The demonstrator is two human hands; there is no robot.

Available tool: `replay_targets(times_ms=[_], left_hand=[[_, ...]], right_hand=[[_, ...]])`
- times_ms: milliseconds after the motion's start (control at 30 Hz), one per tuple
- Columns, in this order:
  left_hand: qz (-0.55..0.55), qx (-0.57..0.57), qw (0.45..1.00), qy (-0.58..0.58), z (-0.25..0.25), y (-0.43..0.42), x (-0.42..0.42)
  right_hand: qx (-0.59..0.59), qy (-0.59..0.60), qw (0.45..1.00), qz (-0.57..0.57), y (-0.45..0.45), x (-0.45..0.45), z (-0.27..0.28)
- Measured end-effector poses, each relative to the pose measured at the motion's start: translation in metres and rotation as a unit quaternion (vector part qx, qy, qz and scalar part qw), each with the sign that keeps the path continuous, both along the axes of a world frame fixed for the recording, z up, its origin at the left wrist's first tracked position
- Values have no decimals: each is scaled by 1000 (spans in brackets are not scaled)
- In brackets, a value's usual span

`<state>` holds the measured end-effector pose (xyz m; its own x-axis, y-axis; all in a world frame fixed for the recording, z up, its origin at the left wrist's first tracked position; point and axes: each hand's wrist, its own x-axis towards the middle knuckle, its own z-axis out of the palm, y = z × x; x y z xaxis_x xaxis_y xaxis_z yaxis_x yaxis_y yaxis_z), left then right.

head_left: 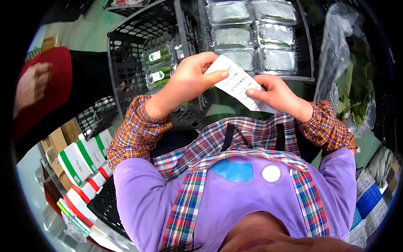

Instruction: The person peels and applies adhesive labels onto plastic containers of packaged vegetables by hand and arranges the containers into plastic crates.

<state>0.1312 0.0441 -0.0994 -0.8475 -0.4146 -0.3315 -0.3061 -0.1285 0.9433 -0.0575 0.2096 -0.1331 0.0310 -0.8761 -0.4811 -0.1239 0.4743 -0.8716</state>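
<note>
A white printed paper slip (237, 84) is stretched between my two hands, tilted down to the right. My left hand (191, 80) pinches its upper left end, thumb on top. Around its lower right edge my right hand (277, 94) is closed, the thumb pressing on the print. Just beyond the slip, clear plastic packs (233, 38) stand in rows in a black crate (308, 50). Left of my left hand, packs of green vegetables (159, 65) with white labels lie in another black crate (121, 54).
At the left edge, another person's hand (33, 86) shows beside a red garment. White boxes with green and red stripes (82, 161) stand at lower left. A plastic bag with green leaves (357, 84) is at right. Blue and white packages (371, 201) lie at lower right.
</note>
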Motion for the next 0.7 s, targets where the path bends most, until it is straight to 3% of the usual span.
replay_targets(times_ms=[100,167,233,267,433,600,700], left_hand=[[-28,-1,1000,-12,-15,10,-12],[-52,5,999,0,-14,25,-19],[-62,-89,994,0,-8,27,-30],[-58,-95,994,-11,-7,26,-32],[-31,-126,990,-56,-8,20,-35],[1,-78,997,-14,-5,23,-38],[0,-79,997,-3,-9,25,-36]], right_hand=[[-147,-62,982,-98,-1,5,-6],[-125,-76,984,-101,-6,-1,-1],[-88,-141,982,-94,-8,-4,5],[-111,-117,978,-131,-9,0,6],[-116,66,985,-113,-9,-16,9],[-169,176,961,-128,-13,-22,4],[-153,99,975,-126,-14,-20,9]])
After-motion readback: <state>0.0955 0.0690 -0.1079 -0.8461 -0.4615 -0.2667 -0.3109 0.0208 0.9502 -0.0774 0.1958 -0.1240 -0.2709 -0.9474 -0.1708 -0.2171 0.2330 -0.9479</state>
